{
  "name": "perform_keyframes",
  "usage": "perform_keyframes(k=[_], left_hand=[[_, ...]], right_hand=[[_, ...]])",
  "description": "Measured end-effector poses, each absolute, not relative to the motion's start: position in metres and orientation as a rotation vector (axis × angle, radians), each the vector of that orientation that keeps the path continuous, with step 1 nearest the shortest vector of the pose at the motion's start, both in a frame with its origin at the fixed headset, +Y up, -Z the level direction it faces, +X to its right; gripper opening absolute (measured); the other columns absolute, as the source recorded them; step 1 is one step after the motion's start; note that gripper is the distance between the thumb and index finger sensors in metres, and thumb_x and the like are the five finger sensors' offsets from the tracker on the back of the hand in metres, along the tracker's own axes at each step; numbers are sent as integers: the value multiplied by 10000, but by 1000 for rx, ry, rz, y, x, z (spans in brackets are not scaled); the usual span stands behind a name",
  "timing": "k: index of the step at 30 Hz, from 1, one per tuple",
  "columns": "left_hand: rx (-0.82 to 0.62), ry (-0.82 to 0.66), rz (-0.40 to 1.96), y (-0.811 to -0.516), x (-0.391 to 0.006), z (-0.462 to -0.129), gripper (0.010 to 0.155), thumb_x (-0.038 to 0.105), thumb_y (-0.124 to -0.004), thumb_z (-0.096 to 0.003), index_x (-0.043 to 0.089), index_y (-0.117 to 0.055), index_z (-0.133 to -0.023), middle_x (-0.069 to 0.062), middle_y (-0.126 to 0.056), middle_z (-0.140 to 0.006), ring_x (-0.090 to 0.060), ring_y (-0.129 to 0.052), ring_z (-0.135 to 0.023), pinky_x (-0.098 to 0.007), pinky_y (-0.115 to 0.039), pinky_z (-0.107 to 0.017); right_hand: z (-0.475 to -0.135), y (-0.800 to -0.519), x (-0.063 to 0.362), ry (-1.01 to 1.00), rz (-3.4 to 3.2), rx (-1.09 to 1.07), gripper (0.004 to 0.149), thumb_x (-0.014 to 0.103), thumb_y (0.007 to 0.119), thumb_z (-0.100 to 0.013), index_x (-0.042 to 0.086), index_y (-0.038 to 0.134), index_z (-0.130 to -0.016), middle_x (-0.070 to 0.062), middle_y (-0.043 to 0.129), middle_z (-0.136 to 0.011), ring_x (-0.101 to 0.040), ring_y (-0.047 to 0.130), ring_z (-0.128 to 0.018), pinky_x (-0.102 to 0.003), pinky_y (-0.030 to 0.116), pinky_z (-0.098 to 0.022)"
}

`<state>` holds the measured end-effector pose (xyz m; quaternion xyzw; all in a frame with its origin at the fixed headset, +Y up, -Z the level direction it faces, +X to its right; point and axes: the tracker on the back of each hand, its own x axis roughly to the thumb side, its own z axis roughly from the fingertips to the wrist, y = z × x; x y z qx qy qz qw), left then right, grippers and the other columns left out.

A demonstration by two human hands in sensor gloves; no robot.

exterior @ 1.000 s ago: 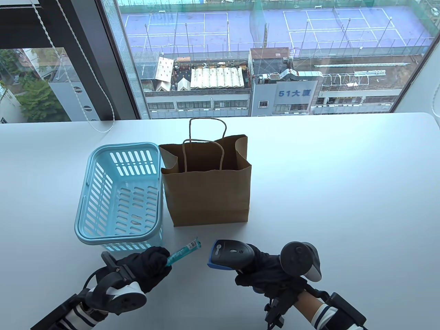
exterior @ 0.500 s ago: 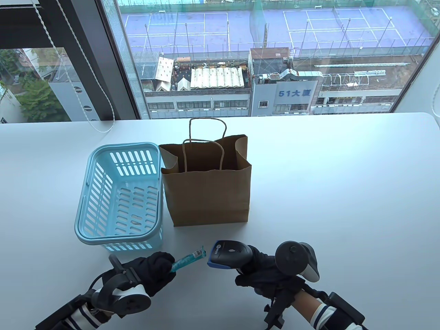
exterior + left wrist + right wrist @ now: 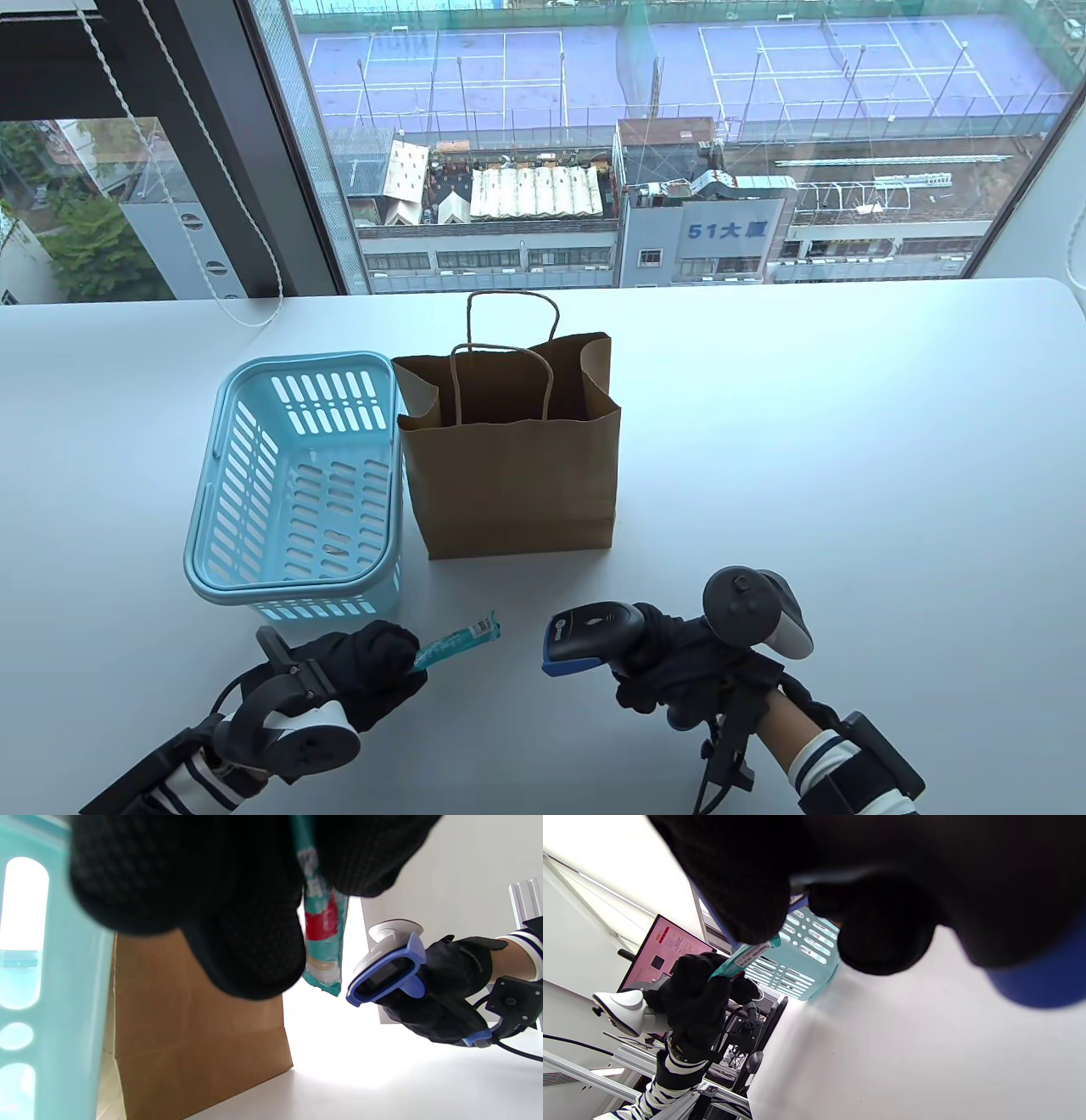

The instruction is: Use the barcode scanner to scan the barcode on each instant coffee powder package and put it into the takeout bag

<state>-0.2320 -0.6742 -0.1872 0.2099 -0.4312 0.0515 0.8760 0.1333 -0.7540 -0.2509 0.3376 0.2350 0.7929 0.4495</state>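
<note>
My left hand point(image 3: 373, 671) pinches a slim teal coffee stick package point(image 3: 458, 643) near the table's front edge, its free end pointing right. In the left wrist view the package point(image 3: 323, 938) hangs from my fingers point(image 3: 250, 942). My right hand point(image 3: 679, 671) grips the grey and blue barcode scanner point(image 3: 590, 637), whose head faces the package a short gap away. The same scanner point(image 3: 384, 969) shows its window toward the stick. The brown paper takeout bag point(image 3: 509, 458) stands open behind both hands.
A light blue plastic basket point(image 3: 297, 484) stands left of the bag, touching it. The white table point(image 3: 848, 467) reaches back to a large window. From the right wrist view the basket point(image 3: 797, 959) and a monitor point(image 3: 661, 950) lie behind my left hand point(image 3: 695, 1001).
My right hand has drawn the scanner to the right, widening the gap to the package. My left hand shifted slightly left with the stick still pinched.
</note>
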Motion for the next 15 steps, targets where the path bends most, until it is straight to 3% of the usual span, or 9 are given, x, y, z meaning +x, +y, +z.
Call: perform_keyframes(k=[7,12,15], left_hand=[[614,-830,172,-633,-255,-178,328,372,-822,-410,236,-731,-694,-78,-972,-615,-134,-1141,-313,-243,-992,-157],[836,-700,229,-562,-284,-176,335,362,-860,-395,262,-790,-706,-71,-1001,-680,-170,-1157,-402,-264,-1003,-216],[830,-546,245,-509,-299,-199,331,383,-869,-384,292,-837,-701,-45,-1018,-700,-175,-1162,-447,-276,-1005,-256]], right_hand=[[-249,-751,128,583,1990,854,669,276,894,-458,-60,535,-911,-166,844,-731,-341,988,-435,-499,837,-341],[-247,-748,122,590,1982,871,667,280,891,-461,-58,535,-912,-167,843,-733,-340,988,-436,-499,837,-340],[-246,-749,119,603,1991,882,667,280,891,-460,-58,535,-912,-167,844,-733,-340,988,-437,-498,837,-342]])
